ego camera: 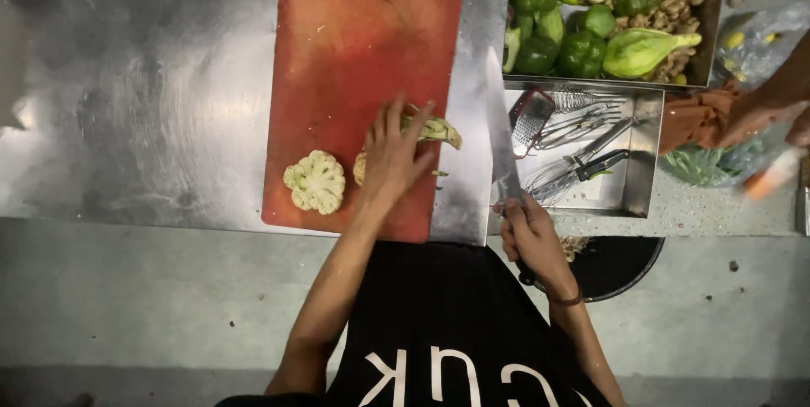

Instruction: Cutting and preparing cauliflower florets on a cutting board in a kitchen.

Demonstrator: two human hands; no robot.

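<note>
Red cutting board (354,44), cauliflower and knife.
Left hand (395,158) lay flat, fingers spread, on a cauliflower piece (432,129); right hand (530,234) gripped the knife (499,133).

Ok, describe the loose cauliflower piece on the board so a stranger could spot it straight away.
Find the red cutting board on the steel counter. Near its lower left corner lies the cauliflower piece, pale cream, just left of the left hand. Unlike the piece under that hand, it lies untouched.
</note>
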